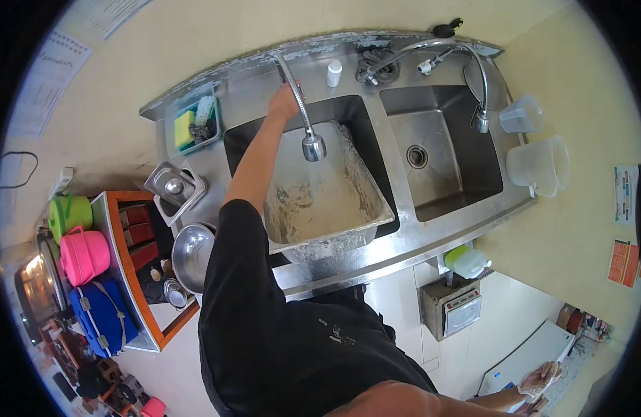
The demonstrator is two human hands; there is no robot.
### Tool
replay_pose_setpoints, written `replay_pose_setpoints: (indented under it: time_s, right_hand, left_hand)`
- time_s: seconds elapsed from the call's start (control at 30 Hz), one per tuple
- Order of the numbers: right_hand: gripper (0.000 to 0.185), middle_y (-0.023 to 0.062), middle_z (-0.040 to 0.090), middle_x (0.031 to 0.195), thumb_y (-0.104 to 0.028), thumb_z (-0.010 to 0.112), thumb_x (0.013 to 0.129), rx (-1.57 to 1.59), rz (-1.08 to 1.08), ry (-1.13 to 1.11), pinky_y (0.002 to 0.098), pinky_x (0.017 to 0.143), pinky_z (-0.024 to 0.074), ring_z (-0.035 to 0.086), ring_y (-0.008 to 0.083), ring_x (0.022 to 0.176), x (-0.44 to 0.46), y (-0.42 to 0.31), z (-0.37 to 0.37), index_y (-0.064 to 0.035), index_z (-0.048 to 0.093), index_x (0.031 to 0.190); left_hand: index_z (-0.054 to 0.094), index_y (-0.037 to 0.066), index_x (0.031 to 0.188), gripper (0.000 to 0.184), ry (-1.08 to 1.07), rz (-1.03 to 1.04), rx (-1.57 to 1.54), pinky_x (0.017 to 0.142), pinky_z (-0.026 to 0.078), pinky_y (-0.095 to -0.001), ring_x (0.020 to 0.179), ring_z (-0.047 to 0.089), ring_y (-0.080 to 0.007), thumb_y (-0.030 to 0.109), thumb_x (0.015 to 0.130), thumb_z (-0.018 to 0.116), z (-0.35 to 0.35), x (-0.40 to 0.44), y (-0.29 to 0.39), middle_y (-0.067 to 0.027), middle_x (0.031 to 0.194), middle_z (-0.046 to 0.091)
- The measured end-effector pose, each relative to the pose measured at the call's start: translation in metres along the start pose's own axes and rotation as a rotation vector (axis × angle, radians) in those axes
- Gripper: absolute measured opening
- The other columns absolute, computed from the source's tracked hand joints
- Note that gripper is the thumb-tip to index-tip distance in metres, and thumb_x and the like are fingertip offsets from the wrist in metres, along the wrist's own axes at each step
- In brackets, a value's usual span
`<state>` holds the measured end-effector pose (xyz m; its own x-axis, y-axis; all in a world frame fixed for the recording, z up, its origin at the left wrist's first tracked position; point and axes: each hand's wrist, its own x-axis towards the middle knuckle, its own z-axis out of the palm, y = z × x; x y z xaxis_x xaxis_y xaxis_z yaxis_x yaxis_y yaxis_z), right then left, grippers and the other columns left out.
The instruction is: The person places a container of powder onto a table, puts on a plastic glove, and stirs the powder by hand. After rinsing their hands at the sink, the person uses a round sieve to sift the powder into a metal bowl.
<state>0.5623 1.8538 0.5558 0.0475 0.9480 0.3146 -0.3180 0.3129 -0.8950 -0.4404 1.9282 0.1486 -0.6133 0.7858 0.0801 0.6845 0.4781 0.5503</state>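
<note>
Hand (284,104) (L) by faucet (304,117) base, fingers part hid., opening/contact unclear

Two spray heads (313,147), two sink basins (439,132) and one large pan (327,244) across the centre; one white bottle (334,74) at top centre; two clear plastic containers (522,117) at upper right; one yellow sponge (184,130) at upper left; one blue box (103,316) at lower left.

1 residue-streaked rectangular pan (329,238) sits askew in the sink basin (366,128).
</note>
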Motion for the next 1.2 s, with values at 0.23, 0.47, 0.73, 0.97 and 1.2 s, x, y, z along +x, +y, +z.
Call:
replay_pose_setpoints:
  time_s: [0.23,0.47,0.73,0.97,1.2]
  right_hand:
    - [0.015,0.0028,0.040,0.081,0.006,0.056,0.092,-0.213,-0.073,0.114,0.0233,0.061,0.0348,0.036,0.0101,0.066,-0.018,-0.013,0.006,-0.0052,0.046,0.090]
    - [0.011,0.0024,0.043,0.080,0.003,0.056,0.093,-0.233,-0.087,0.099,0.0215,0.061,0.0349,0.036,0.0086,0.065,-0.036,-0.020,0.018,-0.0030,0.048,0.096]
    - [0.011,0.0039,0.043,0.085,0.007,0.056,0.091,-0.191,-0.056,0.174,0.0209,0.060,0.0353,0.036,0.0088,0.065,-0.045,-0.035,0.004,-0.0023,0.049,0.093]
    - [0.016,0.0045,0.042,0.083,0.008,0.056,0.090,-0.214,-0.099,0.133,0.0212,0.059,0.0345,0.035,0.0096,0.064,-0.044,-0.031,0.024,-0.0042,0.047,0.085]
    - [0.014,0.0034,0.039,0.078,0.007,0.056,0.091,-0.225,-0.076,0.048,0.0205,0.059,0.0333,0.035,0.0100,0.062,-0.039,-0.029,0.018,-0.0031,0.047,0.089]
  left_hand:
    - [0.056,0.015,0.129,0.042,-0.070,0.155,0.331,0.093,0.054,-0.0460,0.117,0.059,-0.0366,0.022,0.088,0.064,0.000,-0.007,0.017,-0.0144,0.145,0.042]
    - [0.059,0.019,0.122,0.032,-0.212,0.200,0.463,0.088,0.057,-0.0473,0.112,0.062,-0.0355,0.019,0.090,0.063,-0.008,0.001,0.017,-0.0145,0.147,0.039]
    - [0.060,0.015,0.115,0.025,-0.215,0.240,0.416,0.086,0.057,-0.0478,0.109,0.063,-0.0366,0.026,0.092,0.063,-0.007,0.006,0.012,-0.0158,0.139,0.044]
    - [0.062,0.013,0.113,0.026,-0.207,0.252,0.407,0.085,0.057,-0.0477,0.106,0.063,-0.0378,0.028,0.091,0.064,-0.013,0.006,0.014,-0.0164,0.135,0.047]
    - [0.065,0.013,0.109,0.024,-0.211,0.253,0.404,0.085,0.057,-0.0472,0.105,0.064,-0.0375,0.026,0.090,0.066,-0.009,0.011,0.012,-0.0176,0.132,0.049]
